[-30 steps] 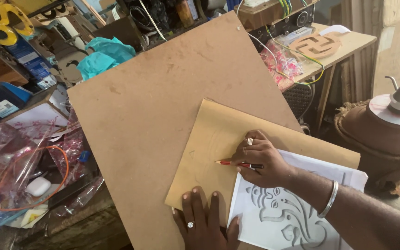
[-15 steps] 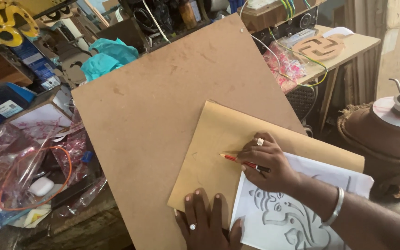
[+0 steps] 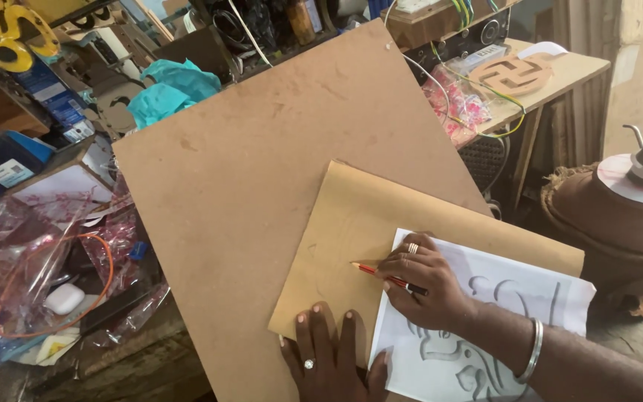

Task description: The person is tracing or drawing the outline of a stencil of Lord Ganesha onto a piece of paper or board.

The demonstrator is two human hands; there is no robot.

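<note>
Right hand [image 3: 422, 286] grips red pencil [image 3: 385, 277], tip on tan sheet [image 3: 351, 223] beside white stencil [image 3: 485, 327]; left hand [image 3: 333, 365] flat, fingers spread — stencil could slip if pressure eases.

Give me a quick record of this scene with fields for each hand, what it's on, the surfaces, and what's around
Right hand: right hand holds a red pencil, tip on the tan sheet
Left hand: left hand lies flat on the tan sheet's lower edge
Paper: white printed stencil lies over the tan sheet, under the right hand
Base: large brown board
Left side: clear plastic bags, white earbud case
Right side: round wooden cutout
</note>
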